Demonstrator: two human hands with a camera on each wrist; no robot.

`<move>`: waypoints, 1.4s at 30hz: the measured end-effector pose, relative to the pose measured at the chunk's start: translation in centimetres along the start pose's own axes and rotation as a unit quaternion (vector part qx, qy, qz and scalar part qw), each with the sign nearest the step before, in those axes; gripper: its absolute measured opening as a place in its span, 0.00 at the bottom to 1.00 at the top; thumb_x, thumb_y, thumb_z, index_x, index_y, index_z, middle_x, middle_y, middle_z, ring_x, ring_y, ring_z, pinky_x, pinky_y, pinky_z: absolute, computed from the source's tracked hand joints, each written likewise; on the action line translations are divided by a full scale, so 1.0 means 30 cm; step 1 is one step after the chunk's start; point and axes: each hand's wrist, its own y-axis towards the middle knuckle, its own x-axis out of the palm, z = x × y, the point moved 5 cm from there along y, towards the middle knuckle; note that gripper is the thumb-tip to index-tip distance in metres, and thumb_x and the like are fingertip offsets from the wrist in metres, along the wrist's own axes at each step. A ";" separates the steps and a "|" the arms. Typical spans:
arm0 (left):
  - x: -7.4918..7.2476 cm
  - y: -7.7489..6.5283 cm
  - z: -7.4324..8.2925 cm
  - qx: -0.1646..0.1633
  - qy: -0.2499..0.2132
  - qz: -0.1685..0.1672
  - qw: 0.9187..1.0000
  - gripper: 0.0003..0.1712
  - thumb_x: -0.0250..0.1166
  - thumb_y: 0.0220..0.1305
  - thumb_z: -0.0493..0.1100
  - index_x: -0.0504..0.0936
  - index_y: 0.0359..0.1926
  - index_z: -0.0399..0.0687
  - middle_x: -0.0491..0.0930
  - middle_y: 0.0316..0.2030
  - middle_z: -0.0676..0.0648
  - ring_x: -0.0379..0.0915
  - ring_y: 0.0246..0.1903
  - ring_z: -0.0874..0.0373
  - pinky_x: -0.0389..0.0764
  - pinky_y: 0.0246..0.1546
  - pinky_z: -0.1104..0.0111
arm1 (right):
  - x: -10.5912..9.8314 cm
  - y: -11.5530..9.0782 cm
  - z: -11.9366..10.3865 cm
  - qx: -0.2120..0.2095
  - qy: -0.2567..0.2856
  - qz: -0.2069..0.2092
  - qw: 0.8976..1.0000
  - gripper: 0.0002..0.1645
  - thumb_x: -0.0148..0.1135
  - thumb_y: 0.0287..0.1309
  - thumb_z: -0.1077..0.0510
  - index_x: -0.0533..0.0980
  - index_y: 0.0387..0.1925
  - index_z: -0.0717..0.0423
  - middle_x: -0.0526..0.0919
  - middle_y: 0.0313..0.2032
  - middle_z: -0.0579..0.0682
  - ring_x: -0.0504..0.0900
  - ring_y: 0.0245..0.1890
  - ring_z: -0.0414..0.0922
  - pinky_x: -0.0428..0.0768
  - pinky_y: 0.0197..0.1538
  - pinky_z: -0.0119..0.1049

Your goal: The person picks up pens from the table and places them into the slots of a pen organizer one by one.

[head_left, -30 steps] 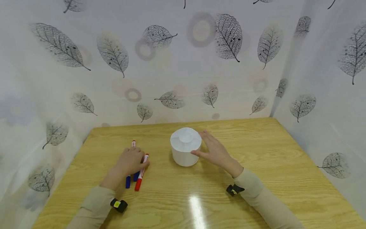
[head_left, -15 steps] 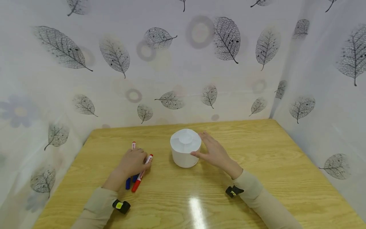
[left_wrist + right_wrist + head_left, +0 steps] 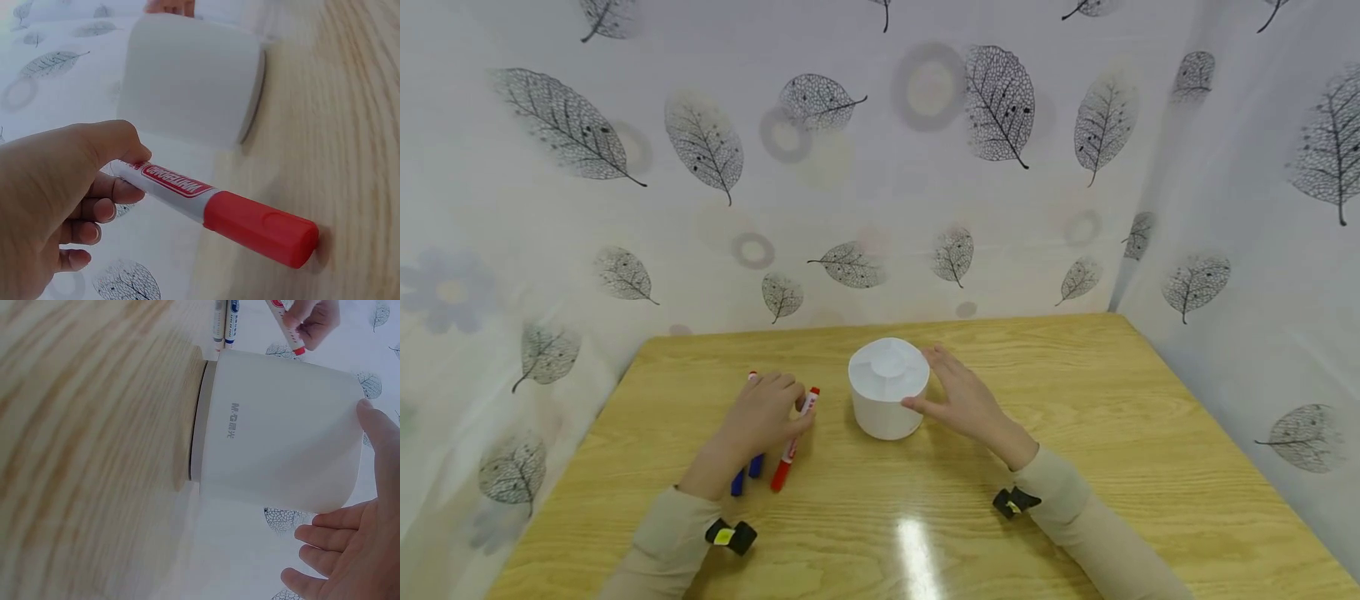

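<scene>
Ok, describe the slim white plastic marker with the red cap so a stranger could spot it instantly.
On the yellow wood-grain table, find the white rounded plastic container. To its left, the person's left grip pinches a slim white plastic marker. Its big cap is red, while the two neighbouring markers have blue ones.

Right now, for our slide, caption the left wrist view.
Left hand pinching a red-capped whiteboard marker near a white container on the table.

Beige long sleeves [image 3: 1097,525], black wrist devices [image 3: 744,538], yellow markings [image 3: 724,537]
</scene>
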 end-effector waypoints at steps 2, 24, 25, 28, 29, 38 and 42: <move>-0.017 0.010 0.013 0.005 -0.002 0.011 1.000 0.14 0.67 0.56 0.55 0.76 0.24 0.54 0.75 0.28 0.55 0.72 0.36 0.53 0.72 0.41 0.55 | 0.000 0.000 0.001 0.001 0.002 0.001 1.000 0.55 0.63 0.54 0.32 0.56 0.73 0.55 0.59 0.73 0.57 0.55 0.75 0.57 0.60 0.69 0.62; -0.198 0.049 0.027 0.078 -0.126 0.296 0.944 0.12 0.66 0.55 0.45 0.75 0.23 0.43 0.71 0.20 0.48 0.63 0.24 0.56 0.65 0.30 0.62 | -0.010 0.001 -0.002 -0.003 0.010 0.001 1.000 0.53 0.65 0.53 0.34 0.58 0.73 0.54 0.61 0.72 0.57 0.54 0.75 0.57 0.60 0.69 0.63; -0.202 0.046 0.026 0.073 -0.135 0.314 0.937 0.13 0.65 0.55 0.45 0.75 0.23 0.42 0.70 0.21 0.48 0.63 0.24 0.55 0.64 0.31 0.61 | -0.010 0.000 -0.002 -0.002 0.009 0.000 1.000 0.53 0.64 0.53 0.33 0.57 0.73 0.54 0.61 0.73 0.57 0.54 0.75 0.57 0.60 0.69 0.63; -0.210 0.036 0.022 0.047 -0.173 0.365 0.914 0.16 0.63 0.57 0.46 0.74 0.23 0.38 0.70 0.21 0.44 0.63 0.25 0.52 0.63 0.33 0.59 | -0.008 -0.001 -0.001 -0.001 0.009 0.000 1.000 0.53 0.65 0.53 0.33 0.58 0.73 0.54 0.61 0.73 0.57 0.55 0.75 0.58 0.60 0.68 0.63; -0.211 0.033 0.020 0.036 -0.189 0.378 0.905 0.16 0.63 0.57 0.46 0.74 0.23 0.37 0.70 0.21 0.44 0.62 0.25 0.52 0.62 0.34 0.59 | -0.007 -0.002 -0.002 -0.001 0.008 0.000 1.000 0.53 0.65 0.53 0.33 0.58 0.73 0.53 0.60 0.73 0.57 0.55 0.75 0.58 0.60 0.68 0.63; -0.200 0.022 0.029 -0.028 -0.303 0.426 0.852 0.08 0.66 0.54 0.35 0.77 0.30 0.31 0.70 0.26 0.38 0.63 0.29 0.52 0.65 0.35 0.74 | -0.007 -0.011 -0.012 0.005 0.008 -0.001 1.000 0.54 0.64 0.53 0.33 0.57 0.73 0.54 0.60 0.73 0.57 0.54 0.75 0.57 0.59 0.69 0.63; -0.190 0.023 0.045 -0.027 -0.321 0.421 0.848 0.07 0.67 0.53 0.31 0.77 0.33 0.32 0.70 0.28 0.36 0.63 0.30 0.50 0.65 0.35 0.74 | -0.008 -0.016 -0.017 0.012 0.007 -0.004 1.000 0.54 0.64 0.54 0.33 0.56 0.74 0.54 0.59 0.73 0.57 0.54 0.75 0.57 0.59 0.69 0.62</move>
